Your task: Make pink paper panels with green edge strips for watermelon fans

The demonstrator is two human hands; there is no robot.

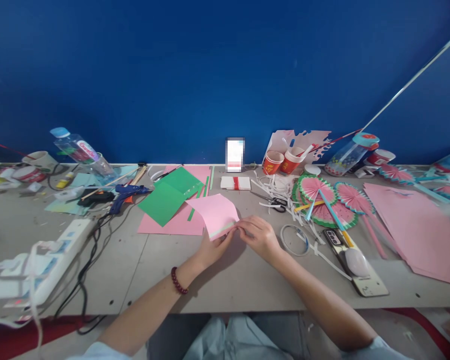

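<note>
A sheet of pink paper (214, 212) is held up off the table between my two hands, its far side curling. Along its near edge runs a narrow pale green strip (222, 229). My left hand (214, 250) grips the sheet from below, with its fingers partly hidden behind the paper. At the right corner, the fingertips of my right hand (258, 234) pinch the paper's edge. Left of the hands, green paper sheets (165, 200) lie over larger pink paper (153, 226), with thin green strips (207, 187) beside them.
Scissors (278, 203) and white paper scraps lie right of centre, near a tape roll (293, 239). Watermelon paper fans (318, 192), a phone (371, 280) and pink sheets (427, 230) occupy the right. A glue gun (122, 196), cables and a power strip (65, 257) are left.
</note>
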